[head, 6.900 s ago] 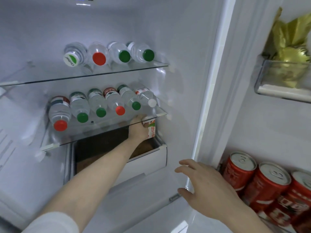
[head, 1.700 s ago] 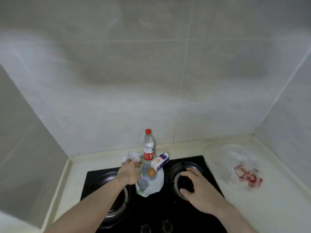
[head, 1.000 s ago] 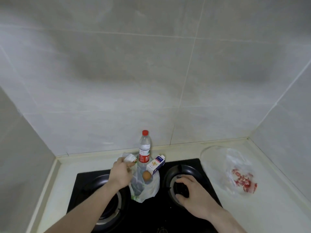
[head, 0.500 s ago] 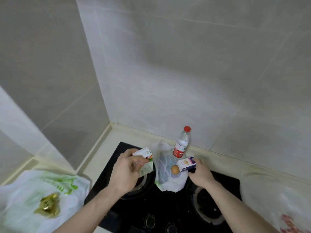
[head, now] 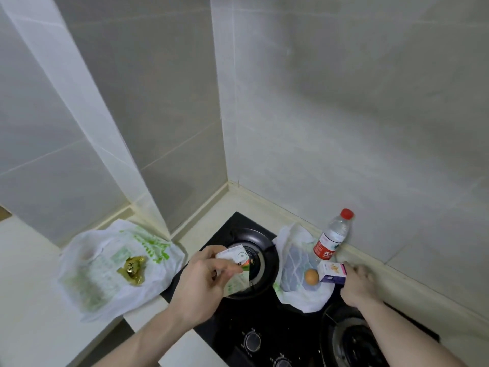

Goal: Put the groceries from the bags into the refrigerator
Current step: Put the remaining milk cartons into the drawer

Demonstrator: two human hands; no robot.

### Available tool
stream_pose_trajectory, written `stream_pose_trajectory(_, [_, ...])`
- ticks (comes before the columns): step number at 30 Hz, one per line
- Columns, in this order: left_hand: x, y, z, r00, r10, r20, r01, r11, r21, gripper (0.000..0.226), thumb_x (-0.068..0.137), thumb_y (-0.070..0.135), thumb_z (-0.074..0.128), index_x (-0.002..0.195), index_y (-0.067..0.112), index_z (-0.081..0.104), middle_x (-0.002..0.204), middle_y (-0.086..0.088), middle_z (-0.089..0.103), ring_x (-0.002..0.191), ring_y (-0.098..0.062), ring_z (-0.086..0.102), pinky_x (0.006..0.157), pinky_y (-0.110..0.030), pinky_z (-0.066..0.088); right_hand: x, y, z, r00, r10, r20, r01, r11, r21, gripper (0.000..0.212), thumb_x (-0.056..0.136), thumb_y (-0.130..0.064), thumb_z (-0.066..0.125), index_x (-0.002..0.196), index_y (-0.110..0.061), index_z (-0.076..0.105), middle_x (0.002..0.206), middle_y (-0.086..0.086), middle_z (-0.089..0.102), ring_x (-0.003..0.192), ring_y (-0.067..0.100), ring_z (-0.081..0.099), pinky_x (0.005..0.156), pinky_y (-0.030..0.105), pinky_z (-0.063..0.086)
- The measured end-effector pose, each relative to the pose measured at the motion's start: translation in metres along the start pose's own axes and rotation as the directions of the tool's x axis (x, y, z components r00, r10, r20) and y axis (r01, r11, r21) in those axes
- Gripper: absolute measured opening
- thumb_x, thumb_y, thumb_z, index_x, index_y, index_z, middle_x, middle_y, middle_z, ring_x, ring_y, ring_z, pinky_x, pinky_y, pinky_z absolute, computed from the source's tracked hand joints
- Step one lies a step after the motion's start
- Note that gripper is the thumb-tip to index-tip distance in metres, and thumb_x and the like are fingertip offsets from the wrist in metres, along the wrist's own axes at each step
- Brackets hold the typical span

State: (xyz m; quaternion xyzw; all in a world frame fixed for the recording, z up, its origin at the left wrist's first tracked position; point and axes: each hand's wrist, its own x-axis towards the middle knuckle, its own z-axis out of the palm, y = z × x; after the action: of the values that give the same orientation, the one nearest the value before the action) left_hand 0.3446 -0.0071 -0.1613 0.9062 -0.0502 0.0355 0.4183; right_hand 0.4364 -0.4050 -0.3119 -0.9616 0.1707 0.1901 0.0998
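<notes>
The left hand (head: 201, 284) grips a green-and-white carton (head: 235, 271) above the stove (head: 238, 324). The right hand (head: 356, 283) pinches a purple carton (head: 333, 272) beside an egg (head: 311, 276) on a bag (head: 299, 263), near a bottle (head: 333, 238)

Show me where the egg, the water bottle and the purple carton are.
egg (head: 311, 276): head view, middle of its shell.
water bottle (head: 334, 237): head view, clear body just above the red label.
purple carton (head: 333, 272): head view, its pale top face.
</notes>
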Motion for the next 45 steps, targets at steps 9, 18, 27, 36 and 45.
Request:
stream_pose_trajectory(9, [-0.005,0.028,0.012,1.0,-0.012,0.01,0.011,0.998,0.054,0.027,0.093,0.031,0.069,0.088,0.057,0.073,0.122,0.034,0.049,0.094,-0.01,0.063,0.081,-0.023,0.051,0.008,0.008,0.0,0.998,-0.017,-0.053,0.014,0.998,-0.053,0.052,0.086,-0.041,0.075,0.126,-0.021,0.048,0.137,0.005,0.05,0.126,0.03,0.049,0.099,0.036,0.045])
stream_pose_trajectory(18, [-0.001,0.052,0.013,0.996,0.076,0.052,-0.074,0.997,-0.025,0.027,0.094,0.029,0.068,0.092,0.055,0.074,0.123,0.028,0.055,0.109,-0.012,0.062,0.088,-0.03,0.053,-0.041,0.025,-0.036,0.974,-0.098,-0.204,0.177,0.892,0.416,0.039,0.074,-0.031,0.085,0.102,-0.028,0.058,0.101,-0.006,0.068,0.089,0.016,0.066,0.071,0.033,0.05])
stream_pose_trajectory(27, [0.014,0.066,0.003,0.956,0.22,0.194,-0.17,0.955,-0.244,0.036,0.095,0.012,0.068,0.091,0.047,0.078,0.117,0.027,0.057,0.111,-0.006,0.061,0.083,-0.016,0.052,-0.179,0.017,-0.08,0.96,0.015,-0.281,0.198,0.674,0.711,0.04,0.073,-0.035,0.09,0.106,-0.038,0.068,0.098,-0.028,0.073,0.089,-0.011,0.067,0.074,0.011,0.048])
stream_pose_trajectory(36, [0.037,0.081,0.004,0.8,0.413,0.435,-0.257,0.891,-0.374,0.04,0.094,0.012,0.069,0.087,0.05,0.078,0.123,0.028,0.054,0.101,-0.007,0.064,0.084,-0.016,0.05,-0.312,-0.013,-0.067,0.901,0.319,-0.293,0.024,0.639,0.769,0.05,0.065,-0.028,0.093,0.107,-0.038,0.067,0.105,-0.017,0.068,0.089,-0.008,0.065,0.08,0.016,0.055])
stream_pose_trajectory(45, [0.004,0.119,0.015,0.553,0.604,0.573,-0.356,0.794,-0.494,0.037,0.094,0.015,0.068,0.085,0.049,0.077,0.127,0.032,0.047,0.103,0.006,0.057,0.085,-0.006,0.044,-0.447,-0.039,-0.041,0.72,0.598,-0.353,-0.017,0.523,0.852,0.047,0.07,-0.023,0.092,0.107,-0.037,0.067,0.102,-0.032,0.068,0.092,-0.003,0.064,0.074,0.013,0.051])
